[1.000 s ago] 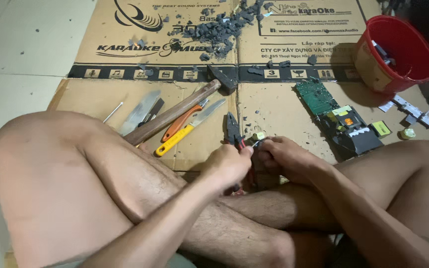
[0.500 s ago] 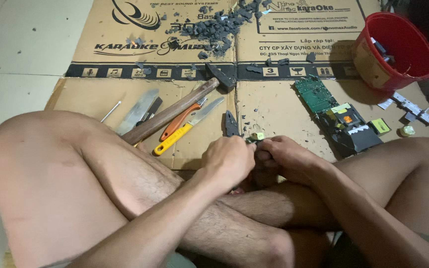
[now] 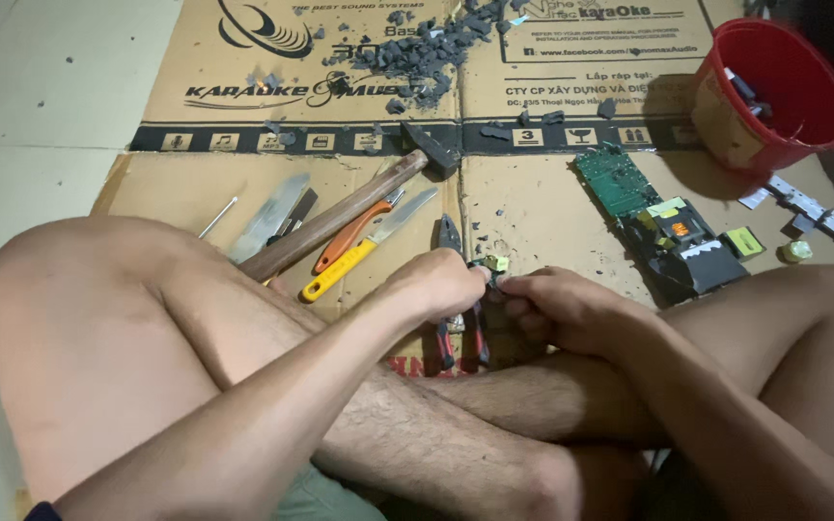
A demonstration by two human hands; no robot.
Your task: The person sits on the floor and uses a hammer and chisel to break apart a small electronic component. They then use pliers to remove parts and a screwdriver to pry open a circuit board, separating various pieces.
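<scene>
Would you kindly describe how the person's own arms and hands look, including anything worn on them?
Both forearms are bare and hairy, with no gloves, rings or watch visible on the left hand or right hand. A dark sleeve edge shows at the left arm's upper end.

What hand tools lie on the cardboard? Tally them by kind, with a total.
Hammer: 1
Pliers, by the left hand: 1
Orange-and-yellow-handled blades: 2
Flat metal blades: 2
Thin metal rod: 1
Total: 7
</scene>
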